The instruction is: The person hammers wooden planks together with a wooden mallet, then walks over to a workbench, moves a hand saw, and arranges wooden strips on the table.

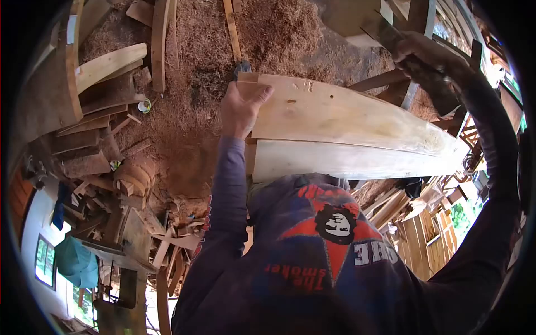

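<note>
A long pale wooden board (340, 114) stretches across in front of my body, its far end narrowing to the right. My left hand (241, 109) grips its squared left end, thumb on the top face and fingers over the edge. A second pale board (335, 159) lies alongside it, nearer my waist. Up at the right, apart from the boards, my right hand (421, 56) is closed around a dark, flat, blade-like tool (382, 30). Blur and shadow hide its exact kind.
Wood shavings (195, 106) cover the ground. Offcuts (89, 145) are piled on the left, and a narrow wooden strip (232, 30) lies beyond my left hand. Wooden posts (421, 28) stand at the upper right. More planks (427, 240) are at the lower right.
</note>
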Motion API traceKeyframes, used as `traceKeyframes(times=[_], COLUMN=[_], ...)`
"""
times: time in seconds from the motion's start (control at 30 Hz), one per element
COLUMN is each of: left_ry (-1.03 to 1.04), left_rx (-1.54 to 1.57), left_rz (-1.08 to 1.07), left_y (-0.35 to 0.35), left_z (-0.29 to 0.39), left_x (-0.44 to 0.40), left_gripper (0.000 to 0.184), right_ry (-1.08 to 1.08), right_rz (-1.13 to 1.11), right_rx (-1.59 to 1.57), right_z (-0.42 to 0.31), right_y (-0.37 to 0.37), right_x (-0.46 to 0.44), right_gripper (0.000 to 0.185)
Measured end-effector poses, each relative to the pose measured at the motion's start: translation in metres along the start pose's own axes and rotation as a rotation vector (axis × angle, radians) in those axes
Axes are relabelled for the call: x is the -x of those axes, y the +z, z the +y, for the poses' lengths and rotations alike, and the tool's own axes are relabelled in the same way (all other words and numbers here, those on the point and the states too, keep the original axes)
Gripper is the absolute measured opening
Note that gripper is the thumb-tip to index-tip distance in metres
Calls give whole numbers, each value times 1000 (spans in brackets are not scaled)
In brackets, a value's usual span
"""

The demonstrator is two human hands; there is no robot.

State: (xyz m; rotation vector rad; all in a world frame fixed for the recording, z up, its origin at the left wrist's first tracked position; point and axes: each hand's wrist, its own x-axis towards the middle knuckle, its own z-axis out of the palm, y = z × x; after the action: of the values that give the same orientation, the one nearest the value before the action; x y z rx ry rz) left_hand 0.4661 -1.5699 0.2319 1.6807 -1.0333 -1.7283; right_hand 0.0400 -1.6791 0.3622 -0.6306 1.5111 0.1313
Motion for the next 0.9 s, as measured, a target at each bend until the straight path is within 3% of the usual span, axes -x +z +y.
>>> traceKeyframes(times=[0.03,0.13,0.23,0.27,0.37,0.43,0.5,0.57,0.6,0.9], left_ry=[-3,6,15,-2,-23,-17,28,10,-19,-13], left_rx=[-2,-21,-149,-81,-48,-52,74,90,93,88], left_rz=[-8,-1,33,22,-1,-43,-24,-25,-1,-12], left_y=[1,-3,0,0,-4,2,2,7,5,4], left_z=[-1,0,6,13,16,10,9,19,22,20], left_x=[2,-2,3,4,6,4,7,6,10,10], left_gripper=[61,59,59,57,53,51,45,44,43,38], right_ry=[-112,238,94,41,-130,-95,271,127,133,183], right_rz=[61,-228,-210,-168,-148,-230,-220,-381,-442,-386], right_rx=[-153,402,360,333,426,465,283,457,351,373], right_z=[8,-48,-61,-63,-52,-38,-51,-57,-60,-50], right_y=[16,67,49,50,34,44,76,58,57,72], right_x=[-3,40,37,37,12,16,45,29,21,27], right_gripper=[22,29,36,26,19,20,18,19,20,18])
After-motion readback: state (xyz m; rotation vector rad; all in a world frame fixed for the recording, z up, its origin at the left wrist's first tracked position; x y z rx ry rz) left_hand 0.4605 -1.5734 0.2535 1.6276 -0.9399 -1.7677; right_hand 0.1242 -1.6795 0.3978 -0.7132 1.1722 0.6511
